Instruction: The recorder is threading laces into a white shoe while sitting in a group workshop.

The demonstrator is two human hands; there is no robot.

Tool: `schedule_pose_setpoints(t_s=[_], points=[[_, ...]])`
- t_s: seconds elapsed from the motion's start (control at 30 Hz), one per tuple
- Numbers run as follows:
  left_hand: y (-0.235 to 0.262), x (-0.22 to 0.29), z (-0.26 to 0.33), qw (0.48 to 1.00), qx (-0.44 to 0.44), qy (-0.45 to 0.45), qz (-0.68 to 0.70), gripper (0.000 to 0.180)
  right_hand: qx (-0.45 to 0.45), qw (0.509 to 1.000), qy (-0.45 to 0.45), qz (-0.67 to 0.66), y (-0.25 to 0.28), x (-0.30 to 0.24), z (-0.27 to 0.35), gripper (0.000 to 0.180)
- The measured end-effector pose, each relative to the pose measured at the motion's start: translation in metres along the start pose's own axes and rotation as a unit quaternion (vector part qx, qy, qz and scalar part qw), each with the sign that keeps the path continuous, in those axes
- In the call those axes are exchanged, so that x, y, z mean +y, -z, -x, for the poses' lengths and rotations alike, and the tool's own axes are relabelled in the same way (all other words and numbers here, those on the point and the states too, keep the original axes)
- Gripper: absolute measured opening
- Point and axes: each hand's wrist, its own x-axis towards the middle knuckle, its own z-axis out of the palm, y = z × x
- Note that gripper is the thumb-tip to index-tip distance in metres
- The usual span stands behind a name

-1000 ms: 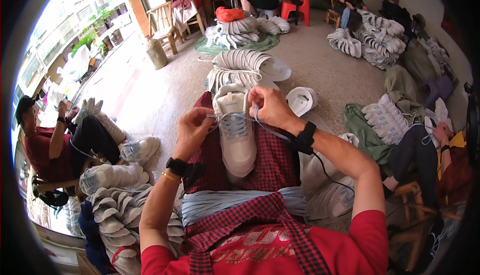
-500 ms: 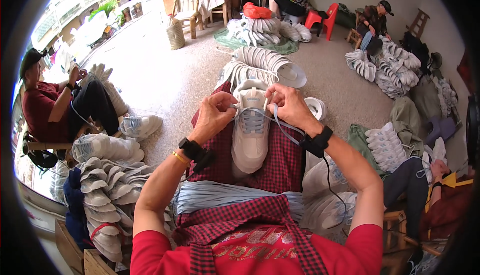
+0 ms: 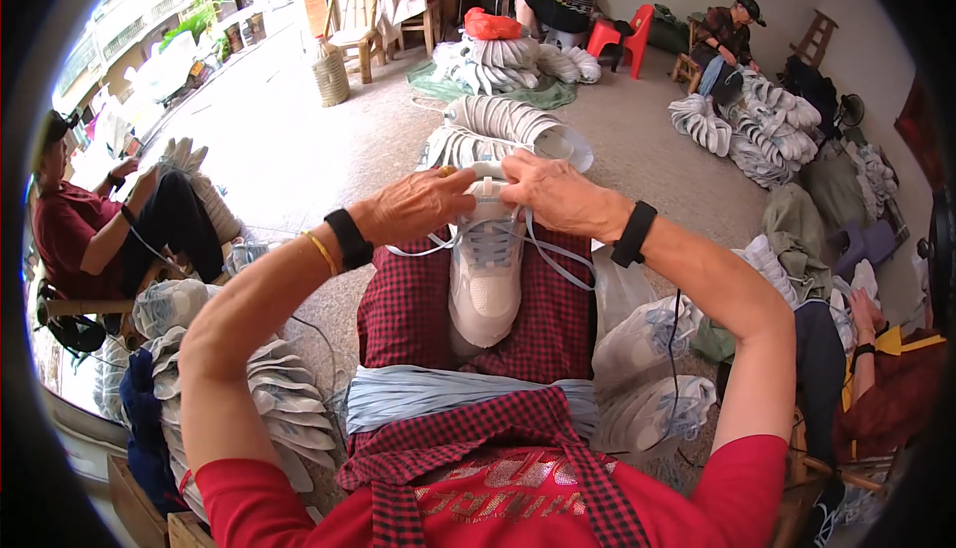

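A white sneaker [image 3: 485,284] with pale blue laces lies on my lap, on the red checked cloth [image 3: 403,309], toe pointing away from me. My left hand [image 3: 418,205] grips the laces at the shoe's far left side. My right hand [image 3: 553,195] pinches the laces at the far right side, close to the left hand. Loose lace ends [image 3: 558,254] hang down both sides of the shoe. Both wrists wear black bands. A bundle of pale blue laces [image 3: 468,394] lies across my waist.
Stacks of white shoe parts lie at my left [image 3: 274,394] and ahead on the floor [image 3: 503,120]. Bagged white shoes [image 3: 647,339] rest at my right. One person sits at left [image 3: 100,229], another at right [image 3: 876,349], and two more work at the back [image 3: 722,35].
Both hands have moved toward the shoe's far end and come closer together on the laces. The view has tilted, so the shoe sits lower and larger.
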Motion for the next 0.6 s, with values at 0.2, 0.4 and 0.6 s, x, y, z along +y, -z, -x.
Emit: schedule_pose_setpoints(t_s=[0.2, 0.4, 0.6], points=[[0.003, -0.008, -0.012, 0.992, -0.112, 0.028, 0.053, 0.017, -0.067, 0.997, 0.008, -0.038, 0.004, 0.008, -0.004, 0.022], [0.005, 0.005, -0.049, 0.955, -0.235, 0.182, -0.019, 0.02, -0.164, 0.965, -0.135, -0.151, -0.015, 0.021, -0.017, 0.028], [-0.033, -0.034, -0.026, 0.998, -0.016, 0.068, 0.004, 0.017, 0.089, 0.931, -0.221, -0.278, -0.039, 0.019, -0.021, 0.026]])
